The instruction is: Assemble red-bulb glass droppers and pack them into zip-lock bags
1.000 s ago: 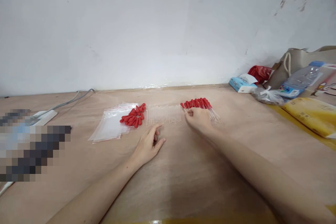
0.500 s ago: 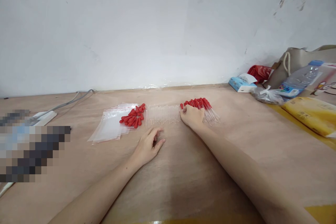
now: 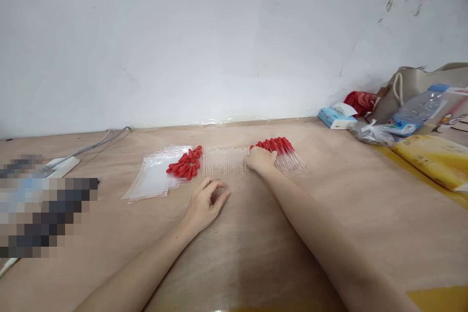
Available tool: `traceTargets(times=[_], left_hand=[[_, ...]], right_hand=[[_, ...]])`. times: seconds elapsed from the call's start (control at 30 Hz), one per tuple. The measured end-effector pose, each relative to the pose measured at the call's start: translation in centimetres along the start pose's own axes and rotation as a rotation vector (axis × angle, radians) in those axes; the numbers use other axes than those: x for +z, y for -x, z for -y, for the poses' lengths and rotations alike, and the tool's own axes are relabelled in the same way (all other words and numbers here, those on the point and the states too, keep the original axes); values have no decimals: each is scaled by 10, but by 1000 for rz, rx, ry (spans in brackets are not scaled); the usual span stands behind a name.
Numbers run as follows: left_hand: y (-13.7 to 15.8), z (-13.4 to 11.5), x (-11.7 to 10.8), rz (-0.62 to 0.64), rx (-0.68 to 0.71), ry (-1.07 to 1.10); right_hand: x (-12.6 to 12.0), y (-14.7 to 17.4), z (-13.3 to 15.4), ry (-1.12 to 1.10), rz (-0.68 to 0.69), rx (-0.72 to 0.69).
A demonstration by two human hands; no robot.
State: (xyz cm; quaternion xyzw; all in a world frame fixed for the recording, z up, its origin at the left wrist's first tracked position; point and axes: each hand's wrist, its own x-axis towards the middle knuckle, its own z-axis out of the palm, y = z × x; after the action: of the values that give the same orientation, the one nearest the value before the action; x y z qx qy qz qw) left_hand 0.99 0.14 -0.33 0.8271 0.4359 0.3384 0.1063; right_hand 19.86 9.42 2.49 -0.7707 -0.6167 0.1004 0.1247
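My right hand (image 3: 261,160) is at the right end of a row of thin clear glass dropper tubes (image 3: 224,161) lying side by side. Its fingers are curled together and point down at the tubes; anything between them is hidden. Just right of it lies a slanted row of glass droppers with red rubber bulbs (image 3: 280,145), partly covered by the hand. My left hand (image 3: 205,202) rests on the table in front of the tubes, thumb and fingers curved apart with nothing in them. Loose red rubber bulbs (image 3: 185,163) form a pile left of the tubes, partly on clear plastic bags (image 3: 151,175).
At the left are a grey cable (image 3: 98,144), a white power strip (image 3: 62,166) and a blurred-out object. Along the right side stand a blue tissue pack (image 3: 336,118), a knotted plastic bag (image 3: 373,132), a plastic bottle (image 3: 417,109) and a yellow packet (image 3: 433,158). A wall (image 3: 219,48) rises behind.
My right hand has shifted slightly left, from beside the bulbed droppers onto the right end of the tube row. My left hand has barely moved.
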Motion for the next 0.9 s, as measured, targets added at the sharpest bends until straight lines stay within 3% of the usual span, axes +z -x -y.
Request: traceTargets(times=[0.17, 0.2, 0.33, 0.4, 0.5, 0.7, 0.9], left_hand=[[-23, 19, -29, -280, -142, -231], [-31, 27, -38, -277, -186, -300], [-68, 59, -62, -198, -450, -573], [-85, 72, -66, -77, -623, -629], [-105, 88, -63, 4, -722, -631], [-122, 101, -57, 126, -811, -610], [-128, 101, -61, 159, -861, -582]], right_hand=[[-11, 13, -17, -48, -27, -98], [-12, 19, -22, -58, -53, -136], [-6, 50, -50, -102, -228, -400], [-1, 63, -63, -110, -308, -547], [5, 76, -77, -114, -389, -682], [10, 78, -85, -197, -451, -678], [15, 76, -87, -240, -487, -671]])
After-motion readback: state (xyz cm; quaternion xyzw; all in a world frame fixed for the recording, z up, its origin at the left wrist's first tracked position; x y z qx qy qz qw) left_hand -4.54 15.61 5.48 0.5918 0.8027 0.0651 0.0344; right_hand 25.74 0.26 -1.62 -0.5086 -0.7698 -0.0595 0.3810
